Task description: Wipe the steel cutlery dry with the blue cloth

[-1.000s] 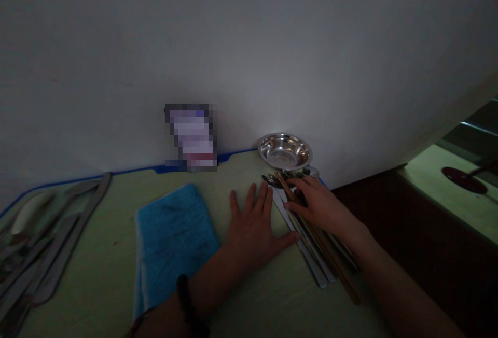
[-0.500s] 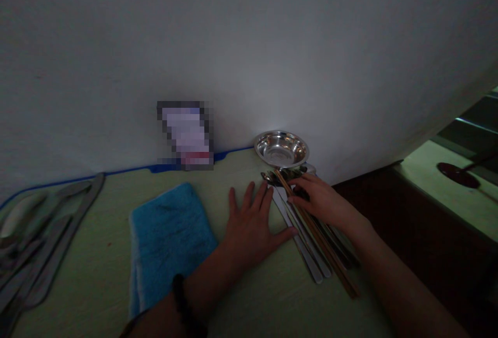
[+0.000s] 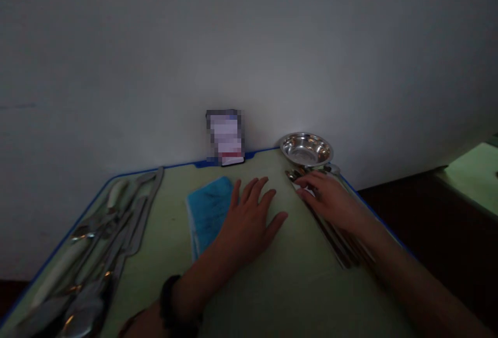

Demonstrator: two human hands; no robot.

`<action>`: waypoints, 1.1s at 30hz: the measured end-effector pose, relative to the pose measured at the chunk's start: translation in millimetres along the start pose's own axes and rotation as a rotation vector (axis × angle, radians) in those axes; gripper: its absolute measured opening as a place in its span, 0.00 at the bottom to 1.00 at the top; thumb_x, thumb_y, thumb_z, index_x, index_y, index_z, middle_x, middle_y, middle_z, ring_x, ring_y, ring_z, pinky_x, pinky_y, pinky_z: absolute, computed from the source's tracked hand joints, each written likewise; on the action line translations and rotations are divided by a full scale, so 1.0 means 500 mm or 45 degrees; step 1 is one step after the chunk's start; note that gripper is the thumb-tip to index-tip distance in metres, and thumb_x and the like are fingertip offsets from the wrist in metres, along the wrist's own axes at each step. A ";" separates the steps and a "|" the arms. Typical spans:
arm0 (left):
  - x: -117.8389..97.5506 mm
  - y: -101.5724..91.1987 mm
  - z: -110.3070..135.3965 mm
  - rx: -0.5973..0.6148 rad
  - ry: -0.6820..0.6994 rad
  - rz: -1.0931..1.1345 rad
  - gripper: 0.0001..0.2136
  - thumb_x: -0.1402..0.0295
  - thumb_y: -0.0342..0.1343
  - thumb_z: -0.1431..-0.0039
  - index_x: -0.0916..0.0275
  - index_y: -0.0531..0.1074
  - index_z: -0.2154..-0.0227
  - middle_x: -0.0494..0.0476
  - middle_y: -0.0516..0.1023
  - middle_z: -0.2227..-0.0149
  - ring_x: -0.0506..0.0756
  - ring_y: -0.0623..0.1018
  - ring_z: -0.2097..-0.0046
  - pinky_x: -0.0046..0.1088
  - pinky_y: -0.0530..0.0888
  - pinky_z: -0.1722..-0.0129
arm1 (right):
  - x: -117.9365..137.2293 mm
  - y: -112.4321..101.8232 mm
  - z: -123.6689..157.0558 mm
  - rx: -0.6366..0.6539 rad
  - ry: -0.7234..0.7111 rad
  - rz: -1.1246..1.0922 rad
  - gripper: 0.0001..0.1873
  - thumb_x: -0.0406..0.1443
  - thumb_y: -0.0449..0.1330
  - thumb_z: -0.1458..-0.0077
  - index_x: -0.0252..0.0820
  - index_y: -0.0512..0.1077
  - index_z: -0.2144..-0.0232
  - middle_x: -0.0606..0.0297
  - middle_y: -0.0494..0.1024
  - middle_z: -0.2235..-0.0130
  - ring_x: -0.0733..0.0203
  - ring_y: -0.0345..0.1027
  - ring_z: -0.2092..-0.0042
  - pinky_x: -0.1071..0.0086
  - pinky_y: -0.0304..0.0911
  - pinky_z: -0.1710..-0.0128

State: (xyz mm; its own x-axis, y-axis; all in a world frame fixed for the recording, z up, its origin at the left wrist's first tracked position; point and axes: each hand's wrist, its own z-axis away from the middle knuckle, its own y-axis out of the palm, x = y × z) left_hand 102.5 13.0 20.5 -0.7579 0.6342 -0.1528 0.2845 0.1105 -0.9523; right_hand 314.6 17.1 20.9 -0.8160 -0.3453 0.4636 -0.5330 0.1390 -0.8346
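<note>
My left hand (image 3: 249, 219), fingers spread, is above the table (image 3: 280, 286) at the right edge of a folded blue cloth (image 3: 208, 206) and partly covers it. It holds nothing. On the right, my right hand (image 3: 332, 200) curls its fingers and thumb over a bundle of long cutlery (image 3: 329, 237) near its far end. Spoon heads (image 3: 290, 174) peek out just beyond the fingertips. Much of the bundle is hidden beneath my hand and forearm. A shiny steel bowl (image 3: 307, 151) stands just behind it, against the wall.
A phone (image 3: 227, 136), its screen blurred out, leans on the wall (image 3: 249, 42). Along the table's left side lies a pile of metal utensils (image 3: 134, 224), some with white handles (image 3: 116, 193). A blue edge (image 3: 175, 166) borders the table. Another green surface (image 3: 472, 177) is at far right.
The view has turned left, showing more of the left utensil pile. My left hand has come away from the cutlery toward the cloth. The right hand stays on the bundle, now farther right from my left hand.
</note>
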 end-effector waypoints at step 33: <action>0.387 -0.128 0.166 0.380 -0.782 -0.248 0.13 0.63 0.47 0.44 0.66 0.68 0.61 0.65 0.74 0.59 0.58 0.76 0.60 0.33 0.71 0.62 | 0.206 0.265 -0.091 0.179 -0.217 0.086 0.26 0.48 0.47 0.45 0.45 0.62 0.47 0.58 0.58 0.42 0.53 0.52 0.42 0.55 0.50 0.43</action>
State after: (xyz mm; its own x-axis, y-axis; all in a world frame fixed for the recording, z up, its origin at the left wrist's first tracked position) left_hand -111.0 64.9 30.0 -0.9976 0.0684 -0.0102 0.0038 -0.0923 -0.9957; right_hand 149.6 42.0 -28.6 -0.7928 -0.4928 0.3587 -0.4325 0.0402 -0.9007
